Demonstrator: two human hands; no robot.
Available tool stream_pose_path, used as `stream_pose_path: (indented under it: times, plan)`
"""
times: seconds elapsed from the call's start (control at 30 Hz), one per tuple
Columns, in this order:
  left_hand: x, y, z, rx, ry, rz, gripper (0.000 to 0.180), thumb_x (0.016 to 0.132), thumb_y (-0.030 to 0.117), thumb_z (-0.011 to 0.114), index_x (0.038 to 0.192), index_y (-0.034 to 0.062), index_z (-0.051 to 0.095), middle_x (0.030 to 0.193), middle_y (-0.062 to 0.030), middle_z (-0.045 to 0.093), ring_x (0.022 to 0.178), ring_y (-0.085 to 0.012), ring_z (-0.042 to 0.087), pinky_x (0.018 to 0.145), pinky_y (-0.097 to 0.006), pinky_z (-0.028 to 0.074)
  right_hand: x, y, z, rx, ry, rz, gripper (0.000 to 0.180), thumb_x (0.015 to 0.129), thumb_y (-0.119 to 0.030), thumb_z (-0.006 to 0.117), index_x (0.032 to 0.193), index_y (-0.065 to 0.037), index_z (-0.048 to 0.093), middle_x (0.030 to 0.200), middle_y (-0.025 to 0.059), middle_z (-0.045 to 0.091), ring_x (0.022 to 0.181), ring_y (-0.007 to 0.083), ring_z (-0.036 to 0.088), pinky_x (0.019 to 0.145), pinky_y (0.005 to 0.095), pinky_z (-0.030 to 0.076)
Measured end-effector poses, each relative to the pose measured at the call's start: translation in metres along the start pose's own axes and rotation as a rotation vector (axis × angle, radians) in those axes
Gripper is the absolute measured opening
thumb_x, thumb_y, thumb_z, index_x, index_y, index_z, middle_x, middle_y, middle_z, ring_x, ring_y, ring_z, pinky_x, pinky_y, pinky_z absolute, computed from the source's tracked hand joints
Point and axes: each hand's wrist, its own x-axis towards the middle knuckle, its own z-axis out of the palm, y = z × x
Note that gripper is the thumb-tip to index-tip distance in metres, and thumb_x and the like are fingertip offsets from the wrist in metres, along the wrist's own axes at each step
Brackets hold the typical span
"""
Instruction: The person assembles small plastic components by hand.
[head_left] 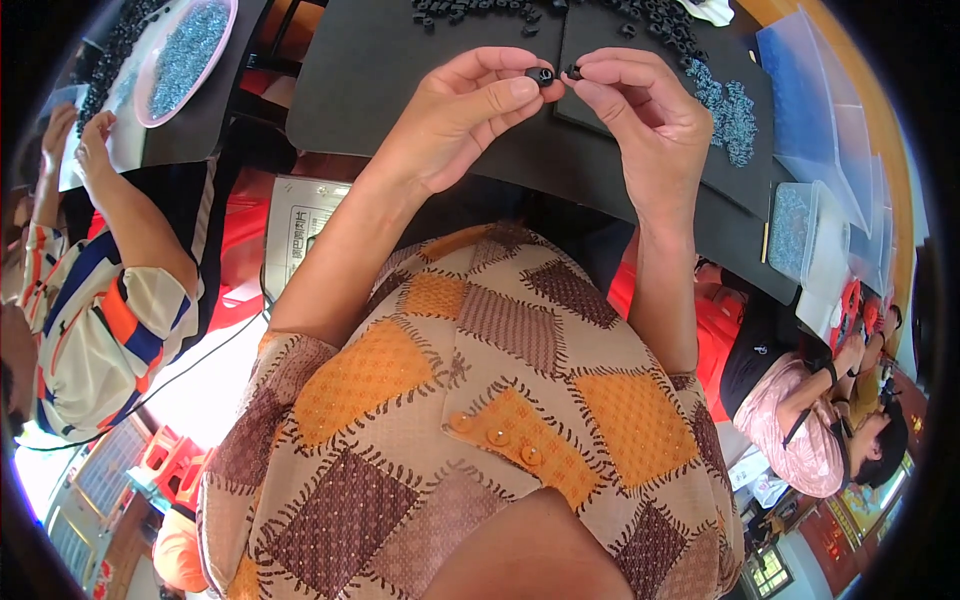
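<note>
Pinch grips are holding a black part point(540, 76) in the left hand point(460, 115) and a smaller black piece point(573, 73) in the right hand point(660, 145), just apart over the dark table point(370, 70), any slackening risking a drop.

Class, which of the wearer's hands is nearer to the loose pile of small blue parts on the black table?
The right hand: it is just left of the blue parts in the picture. The left hand is farther left, beyond the right one.
</note>
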Motion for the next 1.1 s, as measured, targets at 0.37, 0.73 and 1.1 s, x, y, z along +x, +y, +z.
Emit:
stream_pose_path:
  times: [0.37, 0.73, 1.1]
  plan:
    - [-0.001, 0.002, 0.001, 0.071, 0.057, -0.032, 0.025, 0.091, 0.004, 0.068, 0.116, 0.0023, 0.064, 0.109, -0.0126, 0.068, 0.102, -0.0222, 0.069, 0.090, -0.027, 0.057, 0.004, -0.007, 0.001, 0.045, -0.046, 0.050, 0.017, 0.081, 0.010, 0.071, 0.095, 0.001, 0.068, 0.095, 0.0058, 0.070, 0.086, 0.0117, 0.066, 0.079, 0.0243, 0.054]
    - [-0.001, 0.005, 0.000, 0.190, 0.061, 0.022, 0.025, 0.090, 0.005, 0.069, 0.115, 0.0030, 0.065, 0.106, -0.0098, 0.069, 0.101, -0.0212, 0.068, 0.092, -0.029, 0.055, 0.011, -0.012, 0.005, -0.383, -0.129, -0.211, 0.019, 0.073, 0.009, 0.073, 0.087, -0.003, 0.068, 0.087, 0.0048, 0.070, 0.081, 0.0171, 0.069, 0.073, 0.0259, 0.054]
    - [-0.003, 0.006, 0.002, 0.468, 0.149, 0.136, 0.022, 0.086, 0.004, 0.074, 0.106, -0.0019, 0.070, 0.097, -0.0090, 0.071, 0.091, -0.0112, 0.066, 0.082, -0.023, 0.052, 0.007, 0.001, 0.011, -0.416, -0.091, -0.288, 0.019, 0.073, 0.008, 0.073, 0.086, -0.005, 0.068, 0.086, 0.0046, 0.070, 0.079, 0.0180, 0.069, 0.071, 0.0260, 0.054]
